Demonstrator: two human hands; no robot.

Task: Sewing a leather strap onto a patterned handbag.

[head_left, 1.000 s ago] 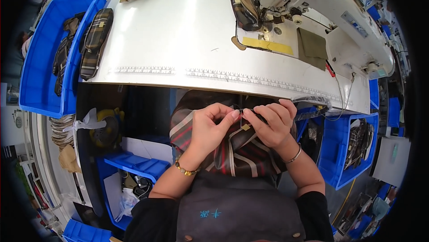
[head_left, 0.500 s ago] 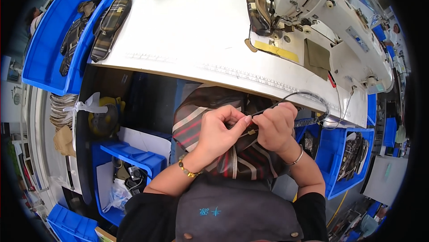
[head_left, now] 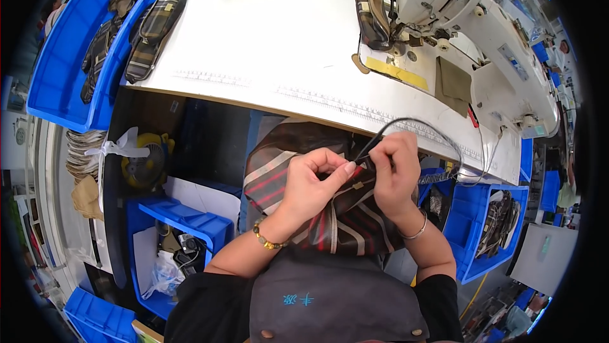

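Note:
Over my lap, my left hand (head_left: 312,181) pinches the end of a thin black cord (head_left: 415,121) between thumb and forefinger. My right hand (head_left: 397,172) is closed on the same cord, a short way to the right of the left fingertips. From there the cord arches up across the table's front edge and bends down at the right. Beneath both hands lies a dark brown cloth (head_left: 273,168) with red and cream stripes, spread over my lap. A small tan tab (head_left: 359,185) shows on it between the hands. What exactly the fingertips cover is hidden.
The white sewing table (head_left: 273,38) carries a sewing machine (head_left: 438,0) with a plaid slipper-shaped piece (head_left: 373,16) beside its needle. Blue bins (head_left: 57,83) stand left and right. A yellow fan (head_left: 146,160) and an open blue box (head_left: 219,232) sit under the table.
My right hand has drawn up and slightly apart from the left, and the cord's loop arches higher over the table edge. My left hand stays nearly in place, still pinching.

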